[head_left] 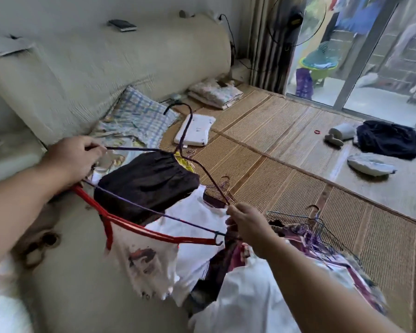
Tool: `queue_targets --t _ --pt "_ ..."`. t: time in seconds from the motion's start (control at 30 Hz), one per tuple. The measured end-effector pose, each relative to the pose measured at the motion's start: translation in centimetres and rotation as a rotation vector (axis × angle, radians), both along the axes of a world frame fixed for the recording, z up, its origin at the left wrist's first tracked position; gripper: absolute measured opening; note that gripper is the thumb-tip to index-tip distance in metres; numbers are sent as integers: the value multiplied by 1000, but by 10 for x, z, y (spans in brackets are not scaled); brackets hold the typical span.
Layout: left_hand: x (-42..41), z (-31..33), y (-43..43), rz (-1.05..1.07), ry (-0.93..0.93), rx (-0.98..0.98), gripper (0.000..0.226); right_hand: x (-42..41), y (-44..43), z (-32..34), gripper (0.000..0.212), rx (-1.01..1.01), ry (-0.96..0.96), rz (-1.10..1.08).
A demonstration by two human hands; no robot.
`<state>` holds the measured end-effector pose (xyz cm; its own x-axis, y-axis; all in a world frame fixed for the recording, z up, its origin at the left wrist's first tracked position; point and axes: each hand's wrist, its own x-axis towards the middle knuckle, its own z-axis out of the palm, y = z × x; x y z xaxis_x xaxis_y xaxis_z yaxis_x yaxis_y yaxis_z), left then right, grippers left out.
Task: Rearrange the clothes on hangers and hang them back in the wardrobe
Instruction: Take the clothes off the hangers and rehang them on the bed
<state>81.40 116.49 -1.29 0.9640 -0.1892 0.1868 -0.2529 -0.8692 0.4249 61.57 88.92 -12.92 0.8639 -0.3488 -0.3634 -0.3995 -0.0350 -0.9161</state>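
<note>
A purple wire hanger [190, 162] is held out over the bed, hook pointing away. My left hand [75, 159] grips its left end and my right hand [246, 223] pinches its right corner. A dark brown garment [147, 186] is draped on the hanger between my hands. Under it a red plastic hanger [139, 228] carries a white printed shirt [149, 265]. Below my right arm lies a heap of clothes [238, 272] in white, purple and dark cloth, with several loose wire hangers [308, 224] on top.
A woven bamboo mat [298, 164] covers the bed. On it lie a checked pillow [139, 116], a white pillow [195, 131], folded bedding [215, 93], a dark folded garment [387, 138] and a pale bundle [370, 165]. A padded headboard [106, 63] rises left; a glass door [360, 56] is at the back right.
</note>
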Motion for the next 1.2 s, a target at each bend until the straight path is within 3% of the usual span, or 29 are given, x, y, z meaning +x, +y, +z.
queue_targets --t 0.13,0.3,0.67,0.97,1.1,1.2 --pt "49 -36 1 -41 102 77 14 39 7 -30 21 79 70 -29" --pt "103 -117 -48 -108 226 117 12 67 -28 -90 22 -129 202 -124" --pt "236 -334 -205 -145 403 308 22 151 -139 -286 32 -221 361 -292" --pt "289 -450 -261 -151 468 456 16 201 -180 -393 21 -280 588 -171" --pt "270 -465 -279 -280 504 383 50 206 -174 -395 28 -309 531 -179" --pt "223 -464 -294 -405 645 365 62 193 -168 -383 33 -327 467 -154"
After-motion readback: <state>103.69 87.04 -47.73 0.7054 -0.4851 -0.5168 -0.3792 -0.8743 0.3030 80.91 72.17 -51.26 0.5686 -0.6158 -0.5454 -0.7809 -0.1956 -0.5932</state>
